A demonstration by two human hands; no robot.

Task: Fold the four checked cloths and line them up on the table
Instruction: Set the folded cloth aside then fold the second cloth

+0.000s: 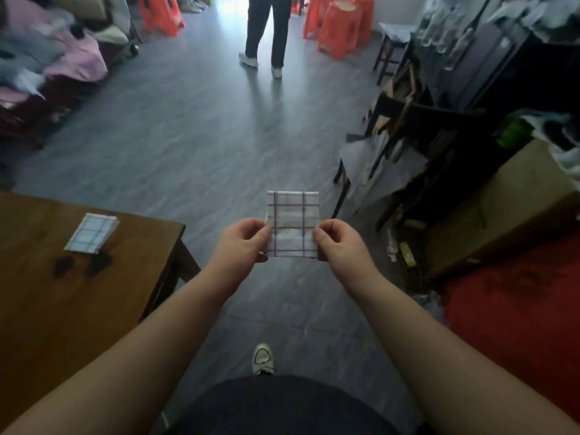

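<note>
Matt checked cloth (293, 226), stained wooden table (78, 296) — glossy grey floor (188, 136)

- The left hand (243, 241) and the right hand (337, 241) pinch the lower side edges of a folded checked cloth (293, 222), held upright over the grey floor (188, 136).
- A second folded checked cloth (92, 232) lies flat on the wooden counter (78, 293) at the left.
- A second person's legs (268, 29) stand far back, near orange plastic stools (339, 26).
- A cardboard box (502, 215) sits at the right.
</note>
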